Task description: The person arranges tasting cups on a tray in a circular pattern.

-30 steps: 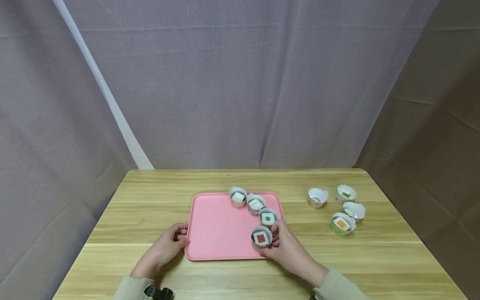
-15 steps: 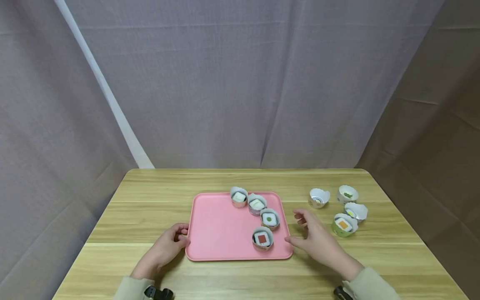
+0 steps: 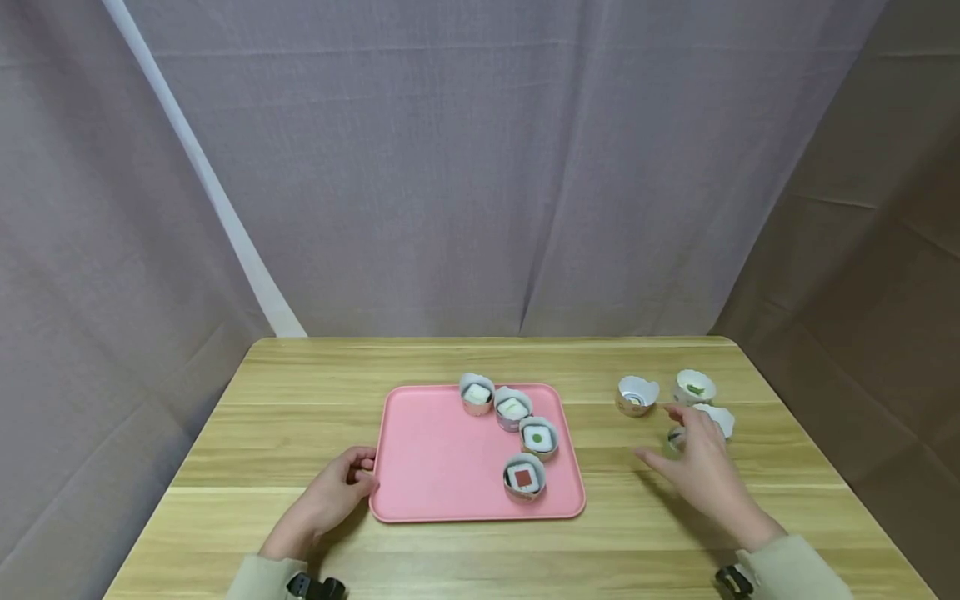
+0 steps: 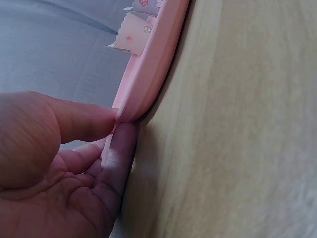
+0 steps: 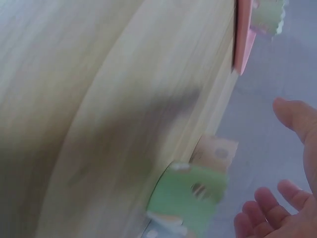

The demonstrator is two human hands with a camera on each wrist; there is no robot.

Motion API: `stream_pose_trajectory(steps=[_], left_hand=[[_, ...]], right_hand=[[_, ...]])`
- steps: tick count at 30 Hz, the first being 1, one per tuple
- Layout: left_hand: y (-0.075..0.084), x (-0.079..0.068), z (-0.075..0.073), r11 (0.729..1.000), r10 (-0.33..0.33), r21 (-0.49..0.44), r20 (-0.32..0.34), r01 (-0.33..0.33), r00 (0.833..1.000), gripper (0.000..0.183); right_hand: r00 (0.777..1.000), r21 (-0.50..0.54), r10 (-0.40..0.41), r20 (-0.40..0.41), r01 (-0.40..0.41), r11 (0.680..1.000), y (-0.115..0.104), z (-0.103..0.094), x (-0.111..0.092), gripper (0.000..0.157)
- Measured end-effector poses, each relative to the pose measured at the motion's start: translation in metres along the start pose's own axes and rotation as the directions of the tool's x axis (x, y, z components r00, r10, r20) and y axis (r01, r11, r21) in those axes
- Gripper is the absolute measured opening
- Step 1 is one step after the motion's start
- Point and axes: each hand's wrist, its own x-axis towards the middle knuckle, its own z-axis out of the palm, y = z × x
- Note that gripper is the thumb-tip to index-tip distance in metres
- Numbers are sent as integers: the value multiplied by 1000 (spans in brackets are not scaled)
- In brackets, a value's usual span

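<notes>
At the left edge of the pink tray [image 3: 442, 467], my left hand [image 3: 330, 497] pinches the rim between thumb and fingers, plain in the left wrist view. Several paper cups stand along the tray's right part, each with a white sushi-like piece inside; the nearest cup [image 3: 524, 477] has a red-centred piece, and the one behind it [image 3: 538, 450] a green-dotted one. My right hand [image 3: 705, 475] hovers with thumb and fingers apart, holding nothing. Just beyond it is a green paper cup [image 5: 188, 193], mostly hidden by the hand in the head view.
Around the green cup on the wooden table [image 3: 300, 400] stand a tan-sided cup [image 3: 633, 407], a white cup with a green bit inside [image 3: 693, 387] and a half-covered white cup [image 3: 722, 421]. A grey curtain [image 3: 480, 167] hangs behind the table.
My right hand has let go of the cup with the red-centred piece on the tray. It has moved right, over to the cups beside the tray. My left hand stays on the rim.
</notes>
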Motion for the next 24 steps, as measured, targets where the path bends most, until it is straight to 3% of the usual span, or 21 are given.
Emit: stream_pose_trajectory(steps=[7,14,24], left_hand=[[0,0,0,1000,6,-20,5,-6,1000,36],[-1,-1,-1,999,15,-38,13,-14,1000,37],[-1,-1,1,999,18,-27,-1,-18,1000,39]], right_hand=[[999,1,39,-1,-39,999,12,-8,-3,85],[996,-15,72,-52,-73,997,20,-11,-8,85],[989,-38,146,-38,-147,988,31,-12,-15,88]])
